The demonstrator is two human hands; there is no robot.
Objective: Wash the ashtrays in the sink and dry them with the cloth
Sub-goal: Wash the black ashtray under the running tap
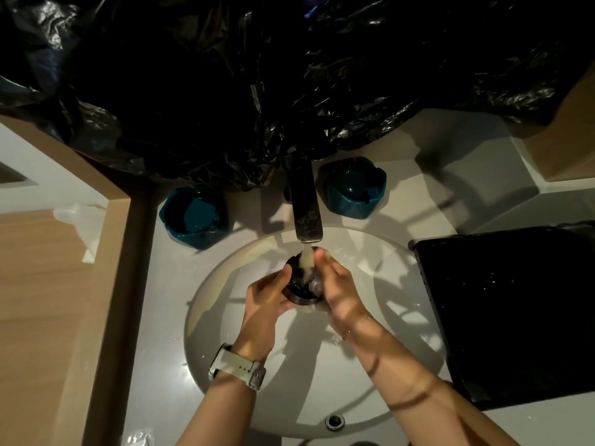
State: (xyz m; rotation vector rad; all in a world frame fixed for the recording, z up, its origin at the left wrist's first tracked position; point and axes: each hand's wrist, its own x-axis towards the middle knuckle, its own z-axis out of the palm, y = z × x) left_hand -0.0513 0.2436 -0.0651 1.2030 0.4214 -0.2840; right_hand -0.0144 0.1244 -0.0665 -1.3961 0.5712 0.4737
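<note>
Head view, black ashtray (301, 286) under tap water, left hand (264, 300) gripping it, right hand (341, 291) fingers curled on it

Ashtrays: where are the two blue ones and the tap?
left blue ashtray (193, 217), head view, inner bowl.
right blue ashtray (352, 188), head view, inner bowl.
tap (306, 214), head view, top of spout.

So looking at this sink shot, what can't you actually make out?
Head view only:
- Black ashtray: inside hidden by running water and both hands.
- Faucet base: covered by black plastic sheet.
- Drying cloth: the dark mat at the right is too dim to identify.
</note>
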